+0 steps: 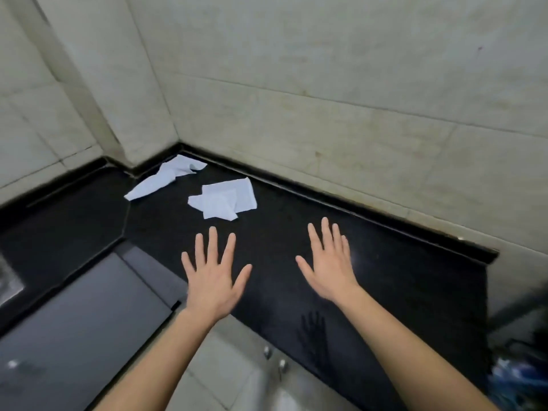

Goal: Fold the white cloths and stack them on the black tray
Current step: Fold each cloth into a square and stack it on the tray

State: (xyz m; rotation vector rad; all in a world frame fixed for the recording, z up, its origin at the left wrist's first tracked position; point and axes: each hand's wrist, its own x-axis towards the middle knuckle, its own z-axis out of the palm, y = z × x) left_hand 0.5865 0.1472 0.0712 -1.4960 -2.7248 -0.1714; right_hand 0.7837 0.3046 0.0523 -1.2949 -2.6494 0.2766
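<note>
A crumpled white cloth [166, 178] lies in the far corner of the black countertop [370, 262]. Beside it to the right, folded white cloths [228, 198] lie overlapping in a loose pile. My left hand [212, 280] hovers flat with spread fingers just in front of that pile, holding nothing. To its right, my right hand [327, 266] is also flat and open over bare counter. A dark grey flat tray-like surface [89, 321] lies at the lower left; I cannot tell whether it is the black tray.
Tiled walls [326, 84] close the counter at the back and left. The counter ends at the right edge near a blurred blue object [516, 378]. Below the front edge are cabinet knobs [274, 358]. A metallic patch [9, 280] shows at far left.
</note>
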